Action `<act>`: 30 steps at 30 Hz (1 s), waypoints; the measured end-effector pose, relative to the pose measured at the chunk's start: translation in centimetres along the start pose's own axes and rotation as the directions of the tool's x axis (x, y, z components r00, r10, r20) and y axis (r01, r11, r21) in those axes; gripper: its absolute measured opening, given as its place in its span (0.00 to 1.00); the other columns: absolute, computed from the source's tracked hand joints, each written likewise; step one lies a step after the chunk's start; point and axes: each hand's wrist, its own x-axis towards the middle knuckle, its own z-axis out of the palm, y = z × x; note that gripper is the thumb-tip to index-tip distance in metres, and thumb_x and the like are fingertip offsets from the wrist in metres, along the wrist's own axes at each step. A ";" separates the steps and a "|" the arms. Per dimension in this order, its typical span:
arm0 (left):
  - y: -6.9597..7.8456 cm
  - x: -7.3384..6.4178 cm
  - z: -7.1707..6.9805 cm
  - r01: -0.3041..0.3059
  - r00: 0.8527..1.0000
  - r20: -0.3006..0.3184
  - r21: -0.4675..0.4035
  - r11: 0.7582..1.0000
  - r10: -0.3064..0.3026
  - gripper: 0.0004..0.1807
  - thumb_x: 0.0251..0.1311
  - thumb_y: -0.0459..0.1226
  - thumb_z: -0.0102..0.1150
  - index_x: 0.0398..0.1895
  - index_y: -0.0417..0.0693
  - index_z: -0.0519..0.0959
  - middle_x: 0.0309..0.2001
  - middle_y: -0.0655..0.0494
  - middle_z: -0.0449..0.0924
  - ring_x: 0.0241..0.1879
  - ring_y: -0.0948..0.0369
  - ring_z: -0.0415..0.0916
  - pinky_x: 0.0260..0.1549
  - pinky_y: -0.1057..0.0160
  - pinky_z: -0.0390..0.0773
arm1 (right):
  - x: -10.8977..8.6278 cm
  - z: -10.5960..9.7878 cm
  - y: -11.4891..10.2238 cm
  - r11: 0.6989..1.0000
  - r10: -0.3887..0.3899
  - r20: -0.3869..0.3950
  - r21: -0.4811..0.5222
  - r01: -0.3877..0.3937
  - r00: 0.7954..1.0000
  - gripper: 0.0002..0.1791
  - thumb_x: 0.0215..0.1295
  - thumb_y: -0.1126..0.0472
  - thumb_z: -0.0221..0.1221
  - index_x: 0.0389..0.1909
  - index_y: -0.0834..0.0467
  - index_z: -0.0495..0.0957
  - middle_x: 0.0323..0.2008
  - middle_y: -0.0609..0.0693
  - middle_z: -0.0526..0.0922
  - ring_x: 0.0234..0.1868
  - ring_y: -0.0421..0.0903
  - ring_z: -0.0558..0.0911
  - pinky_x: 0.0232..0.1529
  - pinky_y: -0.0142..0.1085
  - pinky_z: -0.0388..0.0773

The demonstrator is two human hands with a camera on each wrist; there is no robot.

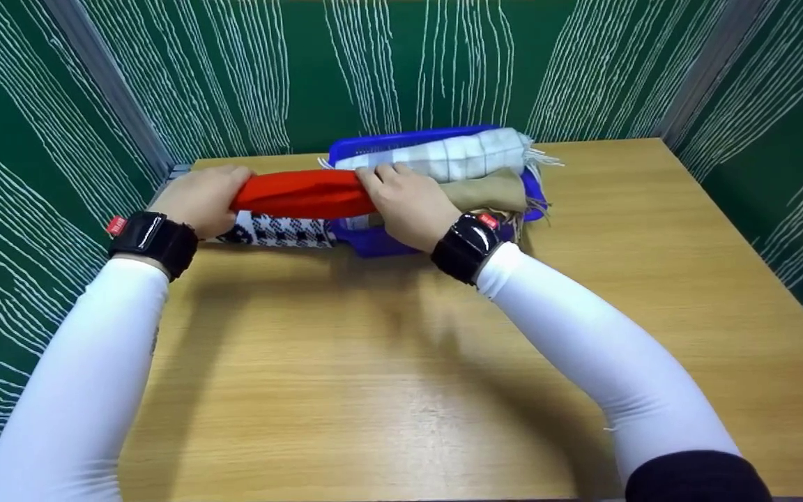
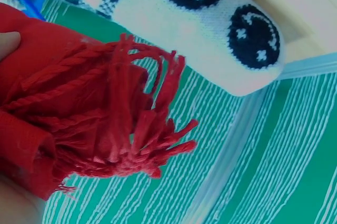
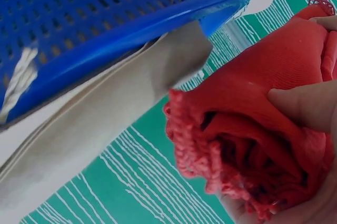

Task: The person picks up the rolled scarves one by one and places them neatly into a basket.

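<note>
A rolled red scarf [image 1: 304, 194] with twisted fringe is held up off the table between both hands. My left hand [image 1: 203, 199] grips its left end, and my right hand [image 1: 415, 206] grips its right end. In the left wrist view the scarf's loose fringe [image 2: 147, 113] hangs out past the roll; in the right wrist view the coiled layers [image 3: 258, 155] show at the other end. Behind the right hand stands a blue perforated basket [image 1: 380, 245]. It holds a rolled white plaid scarf [image 1: 471, 155] and a rolled beige scarf [image 1: 491, 192]. Other basket contents are partly hidden.
A black-and-white patterned knit roll [image 1: 286, 230] lies left of the basket, partly behind the red scarf. The wooden table [image 1: 387, 390] is bordered by green walls [image 1: 415, 63] with white streaks at the back and sides.
</note>
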 end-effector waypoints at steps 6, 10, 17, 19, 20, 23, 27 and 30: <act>0.3 0.6 0.3 -0.044 0.998 -0.047 0.017 0.999 0.045 0.26 0.56 0.22 0.62 0.59 0.41 0.74 0.53 0.37 0.85 0.49 0.39 0.81 0.58 0.33 0.81 | -0.2 -0.3 0.9 0.999 -0.004 -0.022 -0.043 0.003 1.000 0.29 0.66 0.69 0.60 0.69 0.68 0.74 0.53 0.65 0.86 0.50 0.62 0.87 0.56 0.54 0.87; 0.6 1.0 0.2 -0.056 0.997 -0.052 0.021 0.998 0.057 0.26 0.56 0.22 0.61 0.59 0.40 0.73 0.53 0.37 0.84 0.49 0.39 0.81 0.59 0.34 0.80 | -0.3 -0.4 1.5 0.998 -0.015 -0.040 -0.059 0.013 0.999 0.27 0.67 0.70 0.60 0.68 0.69 0.74 0.52 0.65 0.86 0.49 0.63 0.87 0.55 0.54 0.87; 1.4 1.6 -0.1 -0.077 0.995 -0.056 0.036 0.996 0.078 0.26 0.57 0.24 0.62 0.61 0.38 0.73 0.55 0.36 0.83 0.52 0.38 0.81 0.62 0.35 0.79 | -0.4 -0.9 2.6 0.999 -0.010 -0.022 -0.037 0.010 1.000 0.29 0.67 0.71 0.61 0.70 0.68 0.73 0.56 0.67 0.85 0.53 0.65 0.86 0.58 0.55 0.87; 1.7 1.8 -0.1 -0.077 0.995 -0.057 0.036 0.996 0.079 0.26 0.58 0.23 0.61 0.62 0.38 0.73 0.55 0.36 0.83 0.53 0.39 0.80 0.62 0.35 0.79 | -0.4 -1.0 3.0 1.000 -0.006 -0.007 -0.025 0.006 1.000 0.30 0.68 0.72 0.61 0.71 0.69 0.72 0.57 0.68 0.84 0.55 0.65 0.86 0.60 0.56 0.87; 1.8 1.9 -0.2 -0.078 0.995 -0.055 0.034 0.996 0.080 0.27 0.58 0.23 0.61 0.63 0.38 0.73 0.55 0.36 0.82 0.53 0.39 0.80 0.62 0.35 0.79 | -0.4 -1.1 3.2 1.000 -0.004 0.000 -0.022 0.004 1.000 0.31 0.68 0.72 0.60 0.72 0.69 0.71 0.58 0.68 0.84 0.56 0.66 0.85 0.61 0.56 0.86; 2.2 2.1 -0.2 -0.079 0.995 -0.056 0.030 0.996 0.081 0.27 0.59 0.22 0.60 0.64 0.38 0.72 0.54 0.36 0.82 0.53 0.38 0.79 0.62 0.35 0.79 | -0.5 -1.3 3.7 1.000 -0.002 0.010 -0.019 0.002 1.000 0.32 0.67 0.73 0.60 0.73 0.71 0.70 0.58 0.69 0.83 0.56 0.67 0.85 0.63 0.56 0.85; 2.7 2.7 -0.2 -0.095 0.993 -0.065 0.031 0.995 0.097 0.27 0.59 0.22 0.58 0.64 0.37 0.72 0.54 0.36 0.81 0.52 0.38 0.79 0.62 0.35 0.79 | -0.7 -1.5 4.5 0.999 0.003 0.004 -0.034 -0.003 1.000 0.33 0.66 0.74 0.61 0.73 0.71 0.70 0.58 0.69 0.83 0.57 0.67 0.84 0.64 0.56 0.84; 2.9 3.2 -0.2 -0.110 0.991 -0.079 0.026 0.994 0.112 0.27 0.60 0.23 0.59 0.65 0.37 0.73 0.53 0.36 0.81 0.53 0.38 0.79 0.62 0.35 0.79 | -0.9 -1.7 5.0 0.999 0.014 -0.003 -0.043 -0.014 1.000 0.32 0.66 0.74 0.59 0.73 0.71 0.71 0.58 0.69 0.83 0.57 0.66 0.84 0.64 0.55 0.84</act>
